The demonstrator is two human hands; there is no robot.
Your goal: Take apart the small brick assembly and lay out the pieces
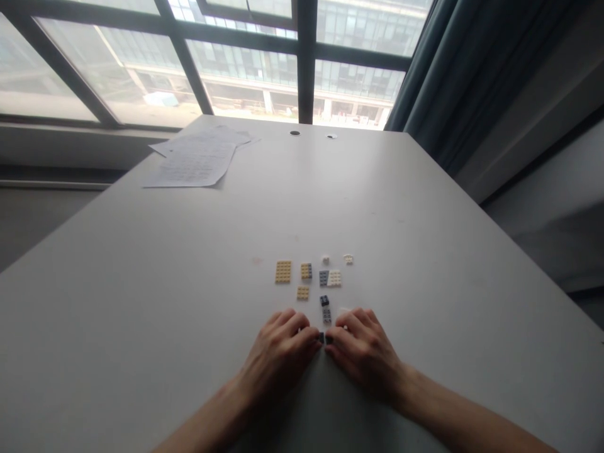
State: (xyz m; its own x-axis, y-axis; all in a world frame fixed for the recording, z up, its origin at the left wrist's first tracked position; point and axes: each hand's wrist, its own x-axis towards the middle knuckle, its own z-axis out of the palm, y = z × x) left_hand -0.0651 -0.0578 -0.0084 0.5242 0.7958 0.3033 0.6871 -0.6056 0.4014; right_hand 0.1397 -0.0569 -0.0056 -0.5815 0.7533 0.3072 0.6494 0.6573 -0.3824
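Dark little block (321, 338) sits at the fingertips of the left hand (282, 341), low on the white table (189, 283), and its partner, a second dark block (329, 339), is at the fingertips of the right hand (367, 347). Each hand has thumb and forefinger closed in a pinch, the other fingers curled. What matters most is how the two blocks face each other: side by side across a narrow gap, left to right, apart rather than joined. Neither hand is clearly nearer the gap; the long axis of each block is too hidden by fingers to tell. Just beyond, away from the body, a grey studded piece (326, 315) and a black studded piece (324, 301) form a short row running outward, a touch closer to the right hand. Farther out lie a small tan plate (302, 293), a large tan plate (283, 272), a tan-and-grey piece (306, 271), and a grey plate (323, 277) beside a white plate (335, 278). Past those are two small white pieces (348, 259); toward the far left edge, loose papers (189, 167) overlap.
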